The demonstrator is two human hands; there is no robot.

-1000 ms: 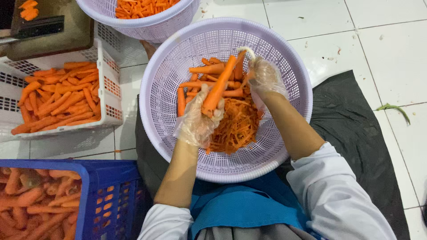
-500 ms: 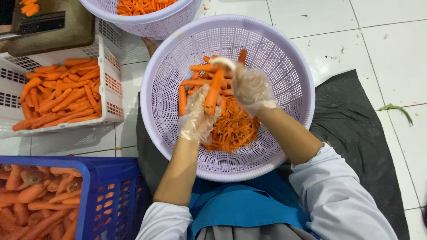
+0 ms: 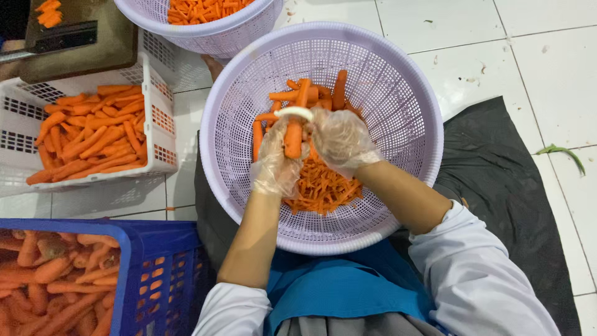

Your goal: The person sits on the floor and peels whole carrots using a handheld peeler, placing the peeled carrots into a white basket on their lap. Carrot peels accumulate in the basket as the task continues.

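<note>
Two lilac perforated plastic baskets in view: the big round one (image 3: 398,81) in front of me, a second (image 3: 205,31) at the top edge holding cut carrot. One white slotted crate (image 3: 155,118) of peeled carrots at left, one blue crate (image 3: 158,274) of unpeeled ones lower left.

My left hand (image 3: 277,165), in a clear plastic glove, is wrapping around one orange carrot (image 3: 293,137) over the big basket; its long axis is running upright, away from me. My right hand (image 3: 342,142), also gloved, is gripping a white peeler (image 3: 295,112) touching the carrot's far end. Orange shavings (image 3: 323,186) are lying just beneath.
</note>
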